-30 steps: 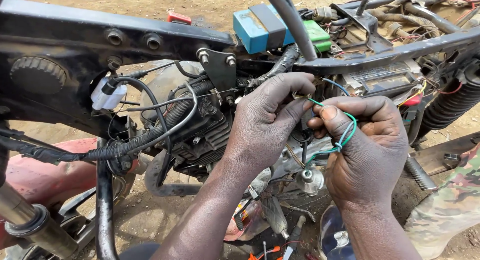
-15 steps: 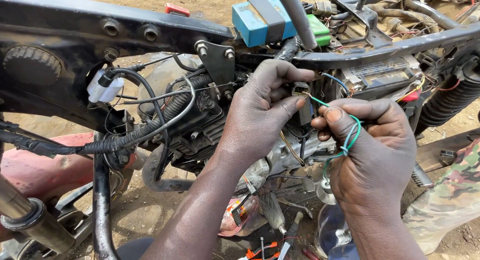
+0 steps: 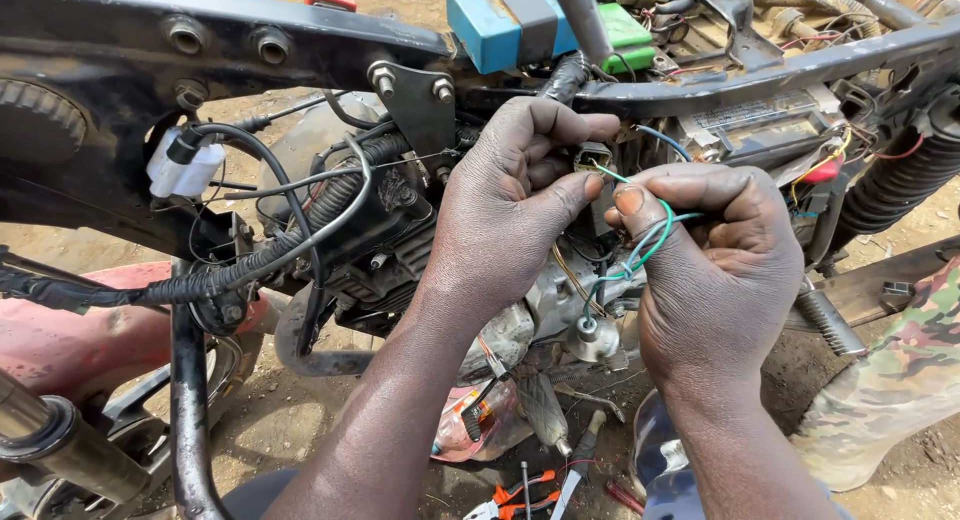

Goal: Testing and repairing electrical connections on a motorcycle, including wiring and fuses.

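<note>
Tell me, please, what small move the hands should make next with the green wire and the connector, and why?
Probably bring the wire tip up into the small black connector. The left hand pinches that connector under the frame, and the right hand pinches the green wire just beside it, its end apparently not yet seated.

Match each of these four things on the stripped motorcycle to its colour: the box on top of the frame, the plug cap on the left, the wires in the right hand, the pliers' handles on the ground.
Things:
1. box on the frame
2. plug cap
3. wires in the right hand
4. pliers' handles

Colours:
A. orange
B. green
C. blue
D. white

Pairs: 1-C, 2-D, 3-B, 4-A
</note>
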